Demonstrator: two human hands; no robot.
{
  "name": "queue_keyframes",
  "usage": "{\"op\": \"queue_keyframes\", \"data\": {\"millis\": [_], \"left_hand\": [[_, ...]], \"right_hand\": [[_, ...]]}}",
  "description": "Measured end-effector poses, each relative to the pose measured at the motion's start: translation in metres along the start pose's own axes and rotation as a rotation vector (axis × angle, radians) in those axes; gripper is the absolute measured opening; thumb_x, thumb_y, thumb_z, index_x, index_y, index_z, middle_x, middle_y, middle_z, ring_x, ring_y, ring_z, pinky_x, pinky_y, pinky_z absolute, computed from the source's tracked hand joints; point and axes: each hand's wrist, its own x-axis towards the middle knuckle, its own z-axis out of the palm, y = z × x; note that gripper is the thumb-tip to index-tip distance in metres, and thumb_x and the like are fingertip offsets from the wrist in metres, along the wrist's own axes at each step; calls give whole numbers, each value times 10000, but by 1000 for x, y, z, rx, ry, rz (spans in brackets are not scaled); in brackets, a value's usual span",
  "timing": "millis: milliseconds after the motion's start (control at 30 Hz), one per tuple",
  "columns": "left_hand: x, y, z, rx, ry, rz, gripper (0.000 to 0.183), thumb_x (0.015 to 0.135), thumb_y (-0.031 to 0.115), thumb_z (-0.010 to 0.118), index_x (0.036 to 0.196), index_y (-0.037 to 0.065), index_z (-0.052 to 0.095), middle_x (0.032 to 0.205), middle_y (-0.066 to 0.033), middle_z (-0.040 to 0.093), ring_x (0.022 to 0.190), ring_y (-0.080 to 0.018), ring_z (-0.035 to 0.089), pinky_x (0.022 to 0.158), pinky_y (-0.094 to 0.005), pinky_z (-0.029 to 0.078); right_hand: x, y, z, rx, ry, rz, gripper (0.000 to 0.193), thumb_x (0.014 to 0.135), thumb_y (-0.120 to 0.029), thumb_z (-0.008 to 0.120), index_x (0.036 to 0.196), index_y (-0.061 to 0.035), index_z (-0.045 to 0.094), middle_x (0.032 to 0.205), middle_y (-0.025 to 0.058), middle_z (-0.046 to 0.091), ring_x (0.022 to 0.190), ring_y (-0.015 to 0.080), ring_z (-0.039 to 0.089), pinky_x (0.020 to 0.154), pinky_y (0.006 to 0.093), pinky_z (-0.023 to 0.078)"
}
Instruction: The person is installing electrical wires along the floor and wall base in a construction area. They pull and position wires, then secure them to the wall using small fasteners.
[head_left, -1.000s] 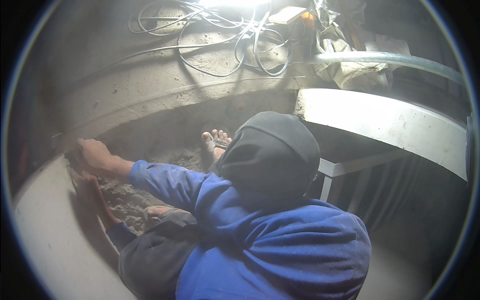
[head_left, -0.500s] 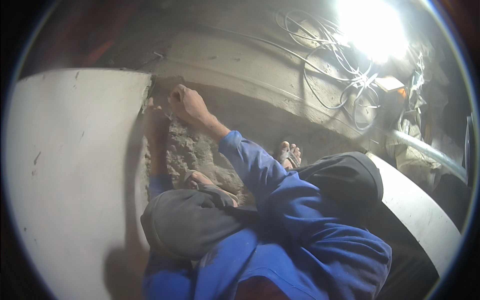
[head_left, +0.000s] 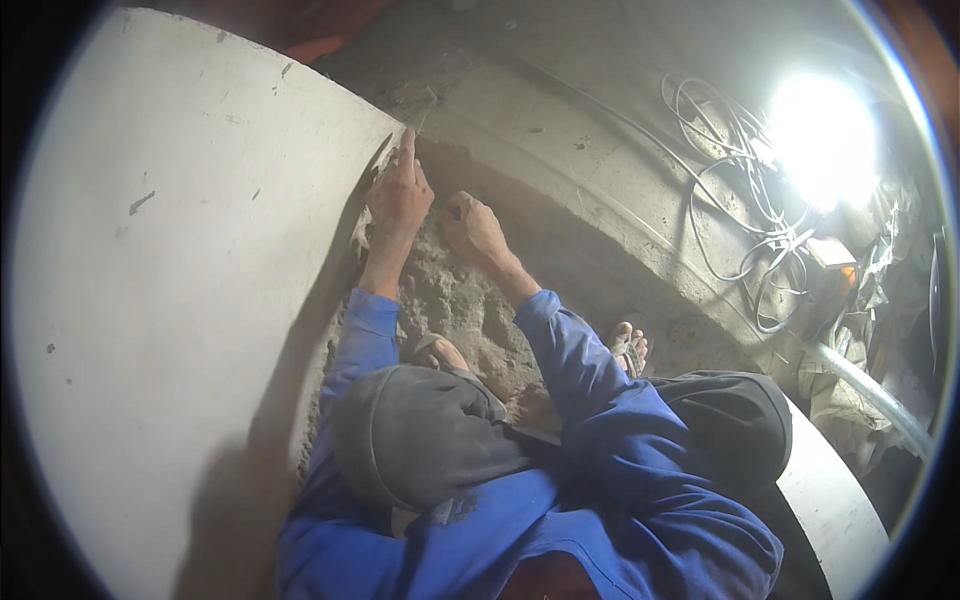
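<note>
Sandy mortar (head_left: 450, 290) was heaped beside the white slab (head_left: 180, 300). Against the slab's edge the left hand (head_left: 397, 195) was pressed, forefinger extended; the right hand (head_left: 470, 225) was laid half-curled on the mortar, nothing visibly held.

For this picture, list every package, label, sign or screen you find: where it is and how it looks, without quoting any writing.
No package, label, sign or screen can be made out.
Small orange and white box-like thing: right side, below the bright lamp, beside the white cables; too blurred to tell its kind.
Both hands, left hand and right hand, rest on sandy mortar, not on any packaging.
</note>
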Motion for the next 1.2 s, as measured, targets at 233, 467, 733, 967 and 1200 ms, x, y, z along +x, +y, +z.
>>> {"op": "queue_keyframes", "data": {"millis": [233,467,733,967,1200], "left_hand": [[11,2,9,-61,-208,-288,296,944,292,482,1104,91,629,908,-176,688,891,-366,664,768,-471,515],[-63,-17,-19,-155,-218,-187,206,868,185,574,984,35,656,1024,-206,622,941,-392,590,819,-471,468],[-201,-16,-133,-671,-625,-960,369,842,269,542,1040,-30,626,674,-94,567,658,-184,558,604,-325,432],[-322,-4,-240,-682,-419,-336,341,847,221,549,1036,-44,649,735,-142,632,750,-244,603,667,-377,468],[-378,49,-383,-610,-674,-1075,257,849,182,553,927,-24,686,708,-92,613,636,-180,586,604,-362,489]], "right_hand": [[-10,-4,0,-37,28,-70,281,846,-216,615,1026,-1,617,928,227,675,890,388,656,764,465,498],[31,-84,-47,124,-102,-20,270,849,-219,603,985,10,652,870,157,677,871,246,660,745,392,510],[17,-153,-196,-476,-98,-15,203,840,-168,540,925,-3,622,930,227,658,896,411,626,754,475,494],[-199,-54,-344,-476,-24,251,241,839,-226,612,967,-21,617,957,171,671,947,357,636,790,450,497],[-476,-39,-367,-538,-129,602,305,871,-292,627,886,12,653,922,204,663,895,336,648,760,418,509]]}}
